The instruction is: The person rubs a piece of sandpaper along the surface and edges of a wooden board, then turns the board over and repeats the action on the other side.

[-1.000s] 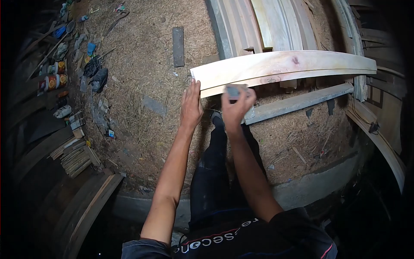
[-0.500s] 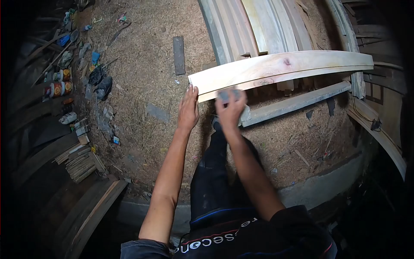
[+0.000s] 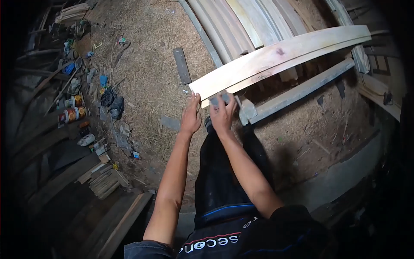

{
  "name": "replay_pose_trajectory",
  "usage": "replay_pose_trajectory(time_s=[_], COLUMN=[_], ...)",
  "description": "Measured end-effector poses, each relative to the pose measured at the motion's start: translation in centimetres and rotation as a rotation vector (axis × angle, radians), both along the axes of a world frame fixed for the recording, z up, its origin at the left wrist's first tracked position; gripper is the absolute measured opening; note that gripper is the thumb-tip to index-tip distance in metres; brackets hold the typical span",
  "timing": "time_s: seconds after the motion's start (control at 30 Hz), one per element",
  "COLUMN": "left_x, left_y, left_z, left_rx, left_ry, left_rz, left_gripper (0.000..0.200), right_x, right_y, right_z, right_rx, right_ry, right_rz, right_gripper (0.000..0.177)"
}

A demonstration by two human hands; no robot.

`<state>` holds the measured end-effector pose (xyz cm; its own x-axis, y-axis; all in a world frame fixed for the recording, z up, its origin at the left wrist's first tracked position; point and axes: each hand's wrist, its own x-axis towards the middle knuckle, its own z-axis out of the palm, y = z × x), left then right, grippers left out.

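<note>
A long pale wooden board [image 3: 276, 54] with a groove along its near edge lies across a stack of planks. At the board's left end, my left hand [image 3: 190, 114] rests with its fingertips on the end edge; its fingers lie stretched out and it grips nothing. Just to the right, my right hand [image 3: 223, 113] has its fingers wrapped over a small grey block [image 3: 221, 99], which is against the board's near edge close to that end.
Stacked planks [image 3: 241, 26] extend away behind the board. A grey beam [image 3: 302, 93] runs nearer to me. On the shavings-covered ground lies a dark wood strip [image 3: 182, 65]. Cans [image 3: 72, 114], bags and scrap wood [image 3: 103, 179] line the left side.
The view has turned, so the board appears more tilted. My right hand with the grey block has moved left along the near edge, closer to my left hand, which stays at the board's end.
</note>
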<state>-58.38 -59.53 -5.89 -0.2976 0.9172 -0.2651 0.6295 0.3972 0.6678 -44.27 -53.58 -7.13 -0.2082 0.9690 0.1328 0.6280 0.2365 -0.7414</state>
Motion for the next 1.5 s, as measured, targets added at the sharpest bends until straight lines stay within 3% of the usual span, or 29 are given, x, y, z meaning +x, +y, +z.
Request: replay_pose_trajectory(time_s=[0.2, 0.27, 0.43, 0.53, 0.67, 0.77, 0.9, 1.07, 1.3, 1.5], left_x=[-3.2, -3.5, -3.0, -2.9, -3.3, -3.4, -2.9, -2.9, -3.4, -3.2], left_y=[-0.2, 0.0, -0.6, -0.8, -0.9, -1.0, -0.9, -1.2, -1.1, -0.9], left_z=[0.2, 0.7, 0.5, 0.1, -0.2, 0.2, -0.4, -1.7, -1.7, -1.6], left_rx=[-0.044, -0.118, -0.147, -0.131, -0.108, -0.115, -0.058, 0.047, 0.018, 0.002], left_ry=[-0.054, 0.020, 0.013, 0.003, 0.032, 0.066, 0.085, 0.207, 0.233, 0.150], left_rz=[-0.151, -0.210, -0.206, -0.201, -0.242, -0.270, -0.254, -0.234, -0.299, -0.279], left_gripper=[0.075, 0.075, 0.079, 0.081, 0.084, 0.084, 0.083, 0.081, 0.082, 0.085], right_x=[-0.4, 0.7, 0.9, -2.8, -2.9, -0.2, 0.1, -3.0, 2.0, -2.4], right_y=[-1.3, 0.7, 1.5, -3.2, -3.8, 0.3, 0.6, -4.3, 2.3, -3.6], right_z=[-0.3, 0.6, -0.4, -0.4, -0.1, -0.4, -0.4, -0.4, -0.4, -0.3], right_rx=[0.002, 0.055, 0.110, 0.050, 0.016, 0.122, 0.178, 0.102, 0.213, 0.094], right_ry=[0.000, -0.076, -0.143, -0.053, -0.090, -0.141, -0.167, -0.111, -0.250, -0.043], right_rz=[0.110, -0.119, -0.145, 0.051, 0.066, -0.083, -0.022, 0.120, -0.011, 0.094], right_gripper=[0.048, 0.042, 0.050, 0.050, 0.052, 0.053, 0.055, 0.053, 0.053, 0.047])
